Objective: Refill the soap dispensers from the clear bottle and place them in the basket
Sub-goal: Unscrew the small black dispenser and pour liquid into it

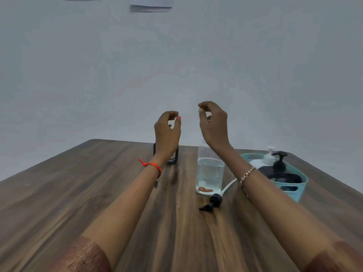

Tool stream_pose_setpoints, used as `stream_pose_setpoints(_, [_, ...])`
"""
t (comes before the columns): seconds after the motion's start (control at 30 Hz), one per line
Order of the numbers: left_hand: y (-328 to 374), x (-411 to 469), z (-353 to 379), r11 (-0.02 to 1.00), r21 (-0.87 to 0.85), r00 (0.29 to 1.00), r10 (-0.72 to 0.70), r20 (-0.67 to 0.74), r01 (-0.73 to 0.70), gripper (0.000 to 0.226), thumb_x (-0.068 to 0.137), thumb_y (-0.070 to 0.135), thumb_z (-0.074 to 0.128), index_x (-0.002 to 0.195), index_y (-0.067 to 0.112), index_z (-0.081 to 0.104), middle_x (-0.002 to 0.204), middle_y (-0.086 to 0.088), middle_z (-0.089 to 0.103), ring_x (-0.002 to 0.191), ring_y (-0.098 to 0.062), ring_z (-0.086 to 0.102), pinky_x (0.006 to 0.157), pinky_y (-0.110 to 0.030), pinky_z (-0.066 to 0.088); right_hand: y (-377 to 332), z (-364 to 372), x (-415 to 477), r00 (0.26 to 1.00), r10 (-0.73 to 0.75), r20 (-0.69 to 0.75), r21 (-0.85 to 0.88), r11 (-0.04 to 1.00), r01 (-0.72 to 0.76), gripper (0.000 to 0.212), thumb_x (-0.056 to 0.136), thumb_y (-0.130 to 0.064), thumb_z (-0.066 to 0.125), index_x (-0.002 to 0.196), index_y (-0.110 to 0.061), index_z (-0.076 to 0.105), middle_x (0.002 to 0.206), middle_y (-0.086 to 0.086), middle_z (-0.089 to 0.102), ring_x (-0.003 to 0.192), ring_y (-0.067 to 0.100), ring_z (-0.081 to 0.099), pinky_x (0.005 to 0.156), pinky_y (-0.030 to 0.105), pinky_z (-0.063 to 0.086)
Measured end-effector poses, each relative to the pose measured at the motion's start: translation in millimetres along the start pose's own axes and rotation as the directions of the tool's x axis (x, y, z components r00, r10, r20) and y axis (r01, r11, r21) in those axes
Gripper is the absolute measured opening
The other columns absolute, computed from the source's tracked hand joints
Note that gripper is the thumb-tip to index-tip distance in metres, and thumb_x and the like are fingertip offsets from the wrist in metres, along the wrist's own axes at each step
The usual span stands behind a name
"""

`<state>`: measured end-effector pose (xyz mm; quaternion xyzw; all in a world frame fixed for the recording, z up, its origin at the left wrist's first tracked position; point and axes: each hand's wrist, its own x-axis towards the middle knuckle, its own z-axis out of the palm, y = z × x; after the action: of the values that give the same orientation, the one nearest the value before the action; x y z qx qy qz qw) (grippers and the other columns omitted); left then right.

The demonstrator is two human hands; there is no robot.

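Note:
Both my hands are raised above the far part of the wooden table [78, 193]. My left hand [168, 130] and my right hand [213, 122] have loosely curled fingers with a gap to the thumb, and nothing shows in them. The clear bottle [210, 173], partly filled with clear liquid, stands open-topped under my right wrist. A black pump head [213, 202] with its white tube lies on the table in front of the bottle. A dark dispenser body [175, 157] stands behind my left wrist, mostly hidden. At the right, the teal basket [294, 191] holds a black pump dispenser [280, 169] and a white one [268, 157].
The table ends at a plain pale wall just beyond the dispenser and basket. Papers [151, 4] hang high on that wall. The basket sits close to the table's right edge.

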<state>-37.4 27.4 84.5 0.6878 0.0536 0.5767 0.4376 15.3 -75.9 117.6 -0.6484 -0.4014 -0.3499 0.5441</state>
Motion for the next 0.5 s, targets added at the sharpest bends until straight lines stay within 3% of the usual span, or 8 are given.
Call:
stream_pose_setpoints(0.07, [-27, 1, -12, 0.994, 0.052, 0.995, -0.096, 0.02, 0.094, 0.024, 0.092, 0.015, 0.054, 0.113, 0.005, 0.059, 0.115, -0.006, 0.061, 0.104, -0.017, 0.057, 0.085, -0.027, 0.048, 4, 32, -15, 0.995, 0.079, 0.064, 0.006, 0.997, -0.08, 0.021, 0.091, -0.005, 0.049, 0.107, 0.0, 0.061, 0.106, 0.013, 0.064, 0.099, 0.021, 0.059, 0.084, 0.022, 0.042])
stream_pose_setpoints(0.17, [-65, -2, -24, 0.961, 0.173, 0.97, -0.232, 0.074, 0.216, 0.037, 0.094, 0.021, 0.052, 0.126, 0.003, 0.049, 0.131, -0.007, 0.051, 0.115, -0.014, 0.049, 0.086, -0.013, 0.033, 19, 74, -40, 0.946, 0.248, 0.21, -0.041, 0.969, -0.245, 0.029, 0.092, -0.008, 0.047, 0.12, -0.001, 0.052, 0.124, 0.013, 0.054, 0.113, 0.024, 0.053, 0.093, 0.024, 0.038])
stream_pose_setpoints(0.2, [-78, -2, -26, 0.948, 0.182, 0.951, -0.283, 0.12, 0.259, 0.038, 0.095, 0.023, 0.05, 0.128, 0.004, 0.046, 0.13, -0.005, 0.05, 0.113, -0.01, 0.049, 0.085, -0.009, 0.032, 27, 86, -47, 0.913, 0.317, 0.256, -0.076, 0.948, -0.308, 0.032, 0.092, -0.009, 0.046, 0.123, -0.002, 0.048, 0.128, 0.012, 0.05, 0.117, 0.025, 0.05, 0.094, 0.026, 0.037])
stream_pose_setpoints(0.27, [-103, -2, -28, 0.94, 0.184, 0.922, -0.322, 0.214, 0.286, 0.021, 0.096, 0.019, 0.049, 0.115, 0.012, 0.05, 0.105, 0.006, 0.054, 0.089, 0.013, 0.053, 0.075, -0.001, 0.035, 47, 110, -58, 0.837, 0.455, 0.305, -0.145, 0.89, -0.432, 0.038, 0.089, -0.009, 0.047, 0.127, -0.002, 0.042, 0.131, 0.012, 0.044, 0.12, 0.027, 0.046, 0.095, 0.029, 0.035])
stream_pose_setpoints(0.33, [-128, 3, -27, 0.942, 0.185, 0.914, -0.321, 0.248, 0.28, 0.006, 0.094, 0.02, 0.052, 0.098, 0.018, 0.055, 0.089, 0.008, 0.058, 0.076, 0.014, 0.056, 0.077, -0.015, 0.044, 69, 132, -61, 0.771, 0.565, 0.294, -0.147, 0.824, -0.548, 0.043, 0.085, -0.007, 0.05, 0.126, 0.001, 0.04, 0.131, 0.017, 0.044, 0.12, 0.033, 0.045, 0.097, 0.037, 0.038])
stream_pose_setpoints(0.4, [-156, 14, -24, 0.921, 0.205, 0.891, -0.378, 0.252, 0.332, 0.023, 0.088, 0.032, 0.056, 0.1, 0.012, 0.059, 0.103, -0.002, 0.063, 0.095, -0.007, 0.059, 0.091, -0.035, 0.046, 88, 154, -60, 0.713, 0.651, 0.262, -0.138, 0.756, -0.64, 0.048, 0.084, -0.005, 0.051, 0.129, 0.002, 0.035, 0.135, 0.019, 0.039, 0.124, 0.036, 0.041, 0.1, 0.041, 0.037])
stream_pose_setpoints(0.5, [-193, 31, -18, 0.888, 0.223, 0.851, -0.453, 0.266, 0.403, 0.039, 0.08, 0.036, 0.059, 0.108, 0.009, 0.056, 0.112, -0.007, 0.062, 0.105, -0.021, 0.058, 0.094, -0.041, 0.045, 111, 179, -57, 0.652, 0.72, 0.236, -0.11, 0.686, -0.719, 0.059, 0.086, -0.005, 0.051, 0.138, -0.002, 0.024, 0.144, 0.021, 0.027, 0.131, 0.036, 0.032, 0.105, 0.039, 0.032])
